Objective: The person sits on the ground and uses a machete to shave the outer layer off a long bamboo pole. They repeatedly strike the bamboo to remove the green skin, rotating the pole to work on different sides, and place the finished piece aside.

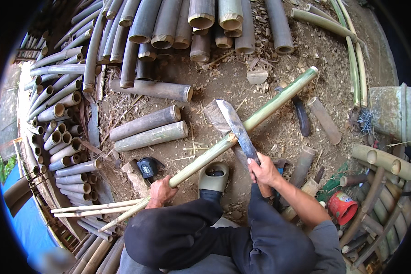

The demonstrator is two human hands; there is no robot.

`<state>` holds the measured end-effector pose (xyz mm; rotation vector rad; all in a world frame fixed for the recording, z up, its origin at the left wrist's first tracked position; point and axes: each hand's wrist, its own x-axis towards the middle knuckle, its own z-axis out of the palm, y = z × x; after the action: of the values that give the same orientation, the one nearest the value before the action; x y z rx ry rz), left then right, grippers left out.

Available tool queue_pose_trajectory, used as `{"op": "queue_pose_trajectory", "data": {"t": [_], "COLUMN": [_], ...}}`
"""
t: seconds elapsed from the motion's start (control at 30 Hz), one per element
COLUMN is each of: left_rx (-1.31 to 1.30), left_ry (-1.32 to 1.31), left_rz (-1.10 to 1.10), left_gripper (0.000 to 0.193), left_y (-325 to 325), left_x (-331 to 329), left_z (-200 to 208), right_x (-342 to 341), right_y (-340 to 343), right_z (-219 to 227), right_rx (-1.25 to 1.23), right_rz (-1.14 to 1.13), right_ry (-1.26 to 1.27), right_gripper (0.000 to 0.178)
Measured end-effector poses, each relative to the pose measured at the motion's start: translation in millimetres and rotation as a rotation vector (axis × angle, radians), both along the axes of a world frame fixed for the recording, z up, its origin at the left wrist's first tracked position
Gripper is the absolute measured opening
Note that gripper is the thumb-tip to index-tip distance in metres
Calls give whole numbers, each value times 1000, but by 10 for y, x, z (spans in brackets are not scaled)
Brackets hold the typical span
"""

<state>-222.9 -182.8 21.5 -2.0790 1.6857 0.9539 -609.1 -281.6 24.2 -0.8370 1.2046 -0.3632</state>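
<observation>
Two firm grips: clasps knife in right hand, slanted across bamboo pole, and grasps pole in left hand, well apart from knife, apparently to steady it.

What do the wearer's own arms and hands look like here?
The left hand and right hand are both ungloved. The right forearm is bare below a grey fabric sleeve; the left sleeve can't be made out.
</observation>
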Motion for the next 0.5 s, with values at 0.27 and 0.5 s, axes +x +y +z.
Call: {"op": "queue_pose_trajectory", "data": {"t": [0.27,0.5], "left_rx": [33,64], "left_ry": [-37,-48], "left_rz": [-6,-16], "left_gripper": [32,35], "left_y": [-14,-23], "left_x": [-7,11], "left_z": [-18,-10], "right_x": [25,-134], "right_y": [70,-96], "right_z": [2,-99], "right_rx": [23,-32], "right_rz": [-19,-224], "right_ry": [1,19], "right_gripper": [22,24]}}
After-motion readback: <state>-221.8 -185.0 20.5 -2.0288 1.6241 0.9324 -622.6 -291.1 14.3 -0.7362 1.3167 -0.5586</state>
